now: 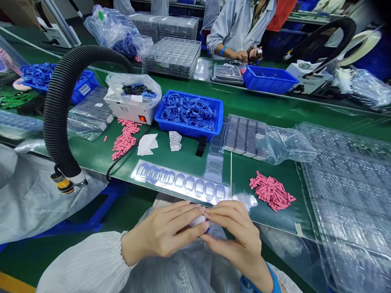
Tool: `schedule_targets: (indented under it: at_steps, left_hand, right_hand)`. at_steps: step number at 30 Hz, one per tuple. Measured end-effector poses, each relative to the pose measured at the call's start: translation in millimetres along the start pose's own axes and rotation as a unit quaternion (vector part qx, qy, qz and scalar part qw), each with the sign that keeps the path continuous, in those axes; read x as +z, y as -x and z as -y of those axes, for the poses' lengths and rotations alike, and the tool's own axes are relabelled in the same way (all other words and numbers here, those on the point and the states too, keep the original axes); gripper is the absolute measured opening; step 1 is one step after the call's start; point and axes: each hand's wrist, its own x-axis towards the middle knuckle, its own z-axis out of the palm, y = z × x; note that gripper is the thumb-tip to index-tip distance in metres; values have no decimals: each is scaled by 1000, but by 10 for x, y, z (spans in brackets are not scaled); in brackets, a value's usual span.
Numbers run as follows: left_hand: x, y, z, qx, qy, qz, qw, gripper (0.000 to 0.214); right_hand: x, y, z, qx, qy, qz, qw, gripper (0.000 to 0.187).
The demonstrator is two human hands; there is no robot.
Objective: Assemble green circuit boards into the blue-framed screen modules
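Note:
At the table's front edge, my left hand point(166, 230) and my right hand point(235, 230) meet, fingertips closed on one small white-and-blue part point(198, 221). Fingers cover most of it; a white face and a bit of blue edge show. Just beyond my hands lies a clear strip of oval film stickers point(180, 182). Pink strips point(271, 191) are heaped to the right, with a second pink pile point(124, 140) to the left. A blue bin point(191, 132) of blue plastic frames point(187, 110) stands farther back, near a stack of white pieces point(175, 141).
A black flexible hose point(56, 114) arches over the left side. Bagged grey parts point(247, 136) lie right of the bin. Clear plastic trays point(351, 203) cover the right side. Across the bench, a co-worker's hands point(244, 55) work near stacked trays point(172, 57).

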Motion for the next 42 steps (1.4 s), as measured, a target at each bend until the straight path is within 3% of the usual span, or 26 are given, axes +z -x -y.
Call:
schedule_targets:
  at_steps: [3,5,6,8,10,12,15,18,23,28,31,38,42]
  left_hand:
    - [52,33,-36,-124,98,1,987,41]
    - [91,17,-73,-272,240,-36,931,31]
    - [111,3,-90,-348,329,-66,875,26]
    - [151,-28,-120,-461,504,-127,719,24]
    - [185,-49,-139,-504,621,-165,577,26]
    - [212,-53,-150,-512,675,-187,497,24]
    - [242,-28,-151,-518,699,-213,444,20]
    - [263,38,-133,-533,693,-228,429,19]
    - [289,244,-94,-545,674,-213,452,23]
    - [298,378,-92,-571,650,-212,454,23]
    - [275,410,-85,-579,639,-233,449,25]
    - [258,496,25,-584,609,-284,455,30]
    - [256,389,41,-577,602,-267,483,33]
  right_hand:
    - [-13,32,-26,11,-10,17,1000,25]
    - [-40,61,-61,34,-22,19,999,30]
    - [-55,77,-82,49,-27,12,998,32]
    - [-78,105,-124,79,-34,-11,996,28]
    - [-85,128,-159,103,-35,-24,994,21]
    - [-74,144,-182,113,-33,-21,993,18]
    - [-51,164,-193,112,-25,-2,993,18]
    - [-53,202,-203,104,0,8,994,16]
    - [-39,293,-300,57,74,34,995,18]
    - [245,211,-458,9,232,86,969,45]
    - [439,136,-519,-8,293,134,947,48]
    - [464,227,-610,-55,324,129,936,37]
    - [459,187,-614,-56,306,127,942,37]
